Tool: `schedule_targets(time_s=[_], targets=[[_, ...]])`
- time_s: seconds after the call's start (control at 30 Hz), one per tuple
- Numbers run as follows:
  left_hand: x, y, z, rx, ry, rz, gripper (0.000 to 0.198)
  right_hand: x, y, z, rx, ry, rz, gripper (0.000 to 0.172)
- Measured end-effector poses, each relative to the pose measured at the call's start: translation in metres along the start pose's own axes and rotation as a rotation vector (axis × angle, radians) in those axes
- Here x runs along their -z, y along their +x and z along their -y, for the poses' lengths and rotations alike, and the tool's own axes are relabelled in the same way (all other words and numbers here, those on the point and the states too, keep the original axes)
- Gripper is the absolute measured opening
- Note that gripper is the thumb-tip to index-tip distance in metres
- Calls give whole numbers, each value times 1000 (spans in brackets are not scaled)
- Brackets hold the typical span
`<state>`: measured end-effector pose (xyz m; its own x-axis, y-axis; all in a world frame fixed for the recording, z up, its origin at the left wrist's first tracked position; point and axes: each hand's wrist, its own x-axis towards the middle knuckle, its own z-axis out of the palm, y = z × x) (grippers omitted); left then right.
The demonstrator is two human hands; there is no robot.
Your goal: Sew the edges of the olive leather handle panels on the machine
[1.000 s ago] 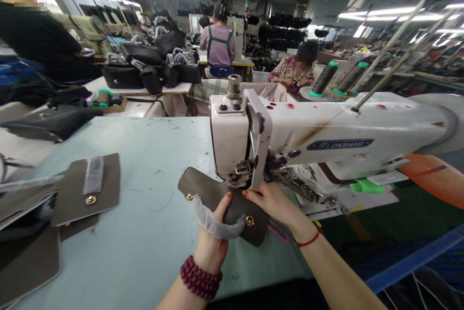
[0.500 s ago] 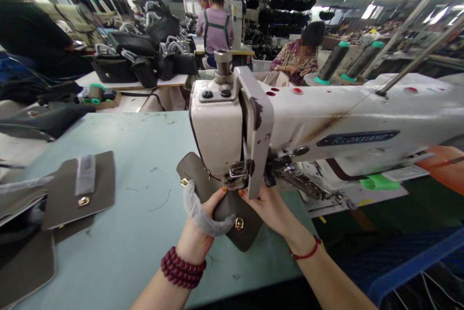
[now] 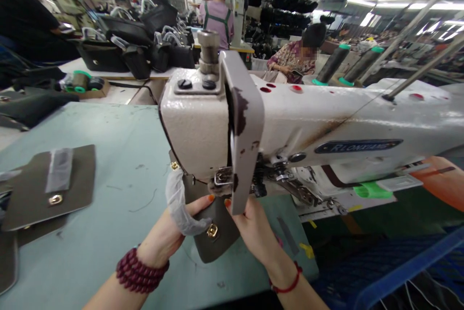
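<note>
A grey-brown bag panel (image 3: pixel 221 237) lies beneath the head of a white sewing machine (image 3: pixel 197 131), its upper part hidden by it. The panel carries gold handle fittings (image 3: pixel 212 230) and a curved handle wrapped in white film (image 3: pixel 176 203). My left hand (image 3: pixel 170 232) grips the panel's left side through the handle loop, thumb on top, the other fingers mostly hidden. At the right edge, my right hand (image 3: pixel 255 228) holds the panel close to the presser foot, its fingers partly behind the grey lever (image 3: pixel 243 155). The needle area is mostly blocked from sight.
More grey-brown panels (image 3: pixel 79 179) lie on the pale green table (image 3: pixel 123 237) at left. Dark thread cones (image 3: pixel 331 64) stand behind the machine. A blue crate (image 3: pixel 409 271) is at lower right. Black bags (image 3: pixel 105 53) and several people at work are beyond.
The view has shifted, so the machine looks larger and farther left. The panel has turned a little under the head, with both hands keeping hold of it.
</note>
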<state>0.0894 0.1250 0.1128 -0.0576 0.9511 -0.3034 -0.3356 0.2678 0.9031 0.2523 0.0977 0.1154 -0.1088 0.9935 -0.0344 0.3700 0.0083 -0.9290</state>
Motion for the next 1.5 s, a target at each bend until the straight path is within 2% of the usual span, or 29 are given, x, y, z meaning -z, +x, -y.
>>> schedule_targets(time_s=[0.1, 0.27, 0.43, 0.57, 0.67, 0.73, 0.8, 0.83, 0.9, 0.97, 1.07, 1.17, 1.3, 1.5], targets=[[3, 10, -14, 16, 54, 61, 78, -9, -1, -3, -8, 65, -39, 34], [15, 26, -27, 82, 114, 267, 61, -23, -3, -6, -131, 261, -42, 39], [15, 31, -30, 49, 180, 328, 50, -29, -4, -5, -206, 358, -52, 42], [16, 42, -33, -20, 194, 293, 43, -35, -4, -7, -233, 448, -22, 42], [28, 41, -25, -3, 111, 218, 42, -39, -7, -8, -247, 496, -18, 41], [38, 25, -9, 96, -24, 136, 39, -41, -10, -10, -256, 519, -21, 41], [43, -1, 15, 181, -187, 61, 35, -43, -14, -11, -268, 558, -22, 42], [42, -16, 29, 164, -251, 33, 32, -44, -15, -12, -274, 583, -17, 43], [34, -43, 52, 115, -349, 94, 37, -46, -18, -12, -281, 624, -6, 44], [19, -58, 66, 67, -329, 99, 44, -46, -20, -10, -282, 634, -1, 45], [-1, -59, 65, 144, -215, -40, 48, -44, -24, -7, -256, 586, -18, 45], [-4, -50, 52, 261, -29, -157, 48, -40, -28, -4, -231, 509, -21, 44], [7, -48, 44, 307, 177, -147, 46, -37, -32, -4, -229, 470, -15, 42], [13, -52, 44, 335, 294, -130, 47, -34, -34, -10, -226, 499, 8, 43]])
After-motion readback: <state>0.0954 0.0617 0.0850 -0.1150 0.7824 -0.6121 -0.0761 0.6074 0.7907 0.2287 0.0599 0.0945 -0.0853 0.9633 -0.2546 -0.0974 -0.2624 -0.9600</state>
